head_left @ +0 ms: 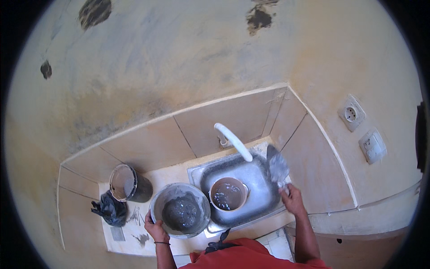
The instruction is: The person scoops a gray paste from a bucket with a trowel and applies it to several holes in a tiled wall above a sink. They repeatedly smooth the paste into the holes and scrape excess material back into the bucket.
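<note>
My left hand [156, 229] grips the near left rim of a round grey basin [200, 204] on the counter, beside the sink. Wet grey mortar [182, 214] covers the basin's bottom. Over the right edge of the metal sink [264, 199], my right hand [293, 200] is closed on the handle of a trowel [277, 168]. Its blade points up and away, with grey mortar smeared on it. Inside the sink stands a small round tub [246, 193] holding murky water.
A dark bucket [143, 188] and a black plastic bag [112, 210] stand left of the basin. Above the sink a white faucet spout [235, 143] curves out. Tiles line the wall behind; a socket [350, 113] and a switch [372, 145] sit on the right wall.
</note>
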Available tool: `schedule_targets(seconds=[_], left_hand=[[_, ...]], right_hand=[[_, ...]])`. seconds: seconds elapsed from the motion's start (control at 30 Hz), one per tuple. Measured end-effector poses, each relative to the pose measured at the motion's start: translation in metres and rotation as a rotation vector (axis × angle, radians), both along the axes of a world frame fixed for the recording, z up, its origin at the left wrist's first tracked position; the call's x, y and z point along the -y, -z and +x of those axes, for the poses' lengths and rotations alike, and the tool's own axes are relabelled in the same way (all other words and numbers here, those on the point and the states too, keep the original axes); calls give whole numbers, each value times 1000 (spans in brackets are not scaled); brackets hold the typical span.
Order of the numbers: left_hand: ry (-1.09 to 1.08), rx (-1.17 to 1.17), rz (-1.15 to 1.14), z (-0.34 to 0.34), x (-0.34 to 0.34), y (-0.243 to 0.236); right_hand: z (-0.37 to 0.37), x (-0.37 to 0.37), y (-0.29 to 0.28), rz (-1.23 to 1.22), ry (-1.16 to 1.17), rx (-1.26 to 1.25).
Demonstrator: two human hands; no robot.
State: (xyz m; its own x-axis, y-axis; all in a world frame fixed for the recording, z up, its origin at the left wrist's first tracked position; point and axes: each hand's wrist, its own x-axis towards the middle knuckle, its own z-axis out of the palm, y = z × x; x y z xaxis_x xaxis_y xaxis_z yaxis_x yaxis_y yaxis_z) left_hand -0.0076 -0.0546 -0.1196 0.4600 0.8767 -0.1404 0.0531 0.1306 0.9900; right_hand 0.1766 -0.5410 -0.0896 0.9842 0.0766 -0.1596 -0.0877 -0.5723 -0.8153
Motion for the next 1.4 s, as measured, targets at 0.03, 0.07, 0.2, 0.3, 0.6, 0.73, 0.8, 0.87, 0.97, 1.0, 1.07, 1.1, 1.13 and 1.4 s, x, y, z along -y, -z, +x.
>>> schedule_targets(seconds=[0.03, 0.07, 0.2, 0.3, 0.6, 0.73, 0.8, 0.87, 0.97, 1.0, 1.07, 1.1, 1.13, 1.4], left_hand=[[5, -2, 5, 1, 0, -1], [6, 1, 11, 1, -1, -1], [30, -4, 32, 11, 4, -11], [42, 8, 27, 15, 7, -11], [-37, 26, 28, 3, 4, 5], [-28, -12, 36, 7, 5, -2], [1, 19, 31, 5, 2, -5], [-14, 62, -12, 6, 3, -3], [-17, 94, -40, 8, 4, -3], [-9, 91, -44, 8, 3, -3], [-3, 75, -24, 8, 4, -1], [-2, 70, -15, 8, 4, 0], [1, 66, -9, 9, 3, 0], [-5, 49, -1, 3, 4, 0]], right_hand=[[19, -5, -18, -55, 23, 125], [40, -13, -36, -87, 24, 345], [136, -54, -137, -64, 93, 936], [206, -71, -198, -85, 110, 968], [299, -98, -228, -170, 90, 865], [299, -97, -195, -121, 79, 812], [287, -101, -189, -62, 88, 733], [279, -109, -184, 63, 71, 677], [279, -127, -197, 240, 26, 731], [280, -133, -200, 295, 13, 764], [285, -152, -205, 186, 18, 816], [287, -157, -206, 130, 17, 843], [286, -158, -203, 86, 22, 820], [282, -135, -194, 277, 15, 750]])
